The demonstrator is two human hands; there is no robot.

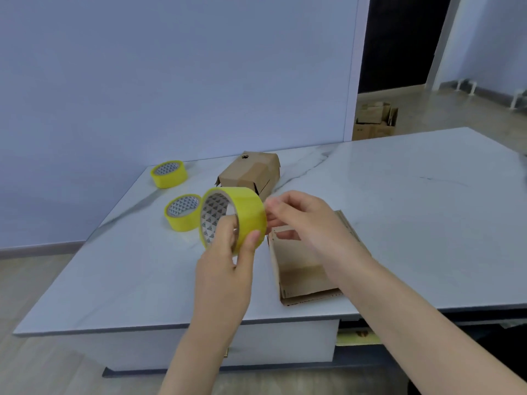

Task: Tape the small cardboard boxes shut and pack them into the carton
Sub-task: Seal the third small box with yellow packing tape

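My left hand (228, 260) grips a yellow tape roll (236, 215) held upright above the table, fingers through its core and thumb on the outer band. My right hand (299, 220) pinches at the roll's right edge, where the tape end lies. Under my right forearm sits an open cardboard box (302, 277) near the table's front edge, its inside visible. A small cardboard box (251, 173) with loosely closed flaps lies further back on the table.
Two more yellow tape rolls lie on the white marble table (413, 223): one (182, 212) just left of the held roll, one (168, 173) at the back left. A wall stands behind. Several cartons (375, 121) are piled on the floor beyond the table.
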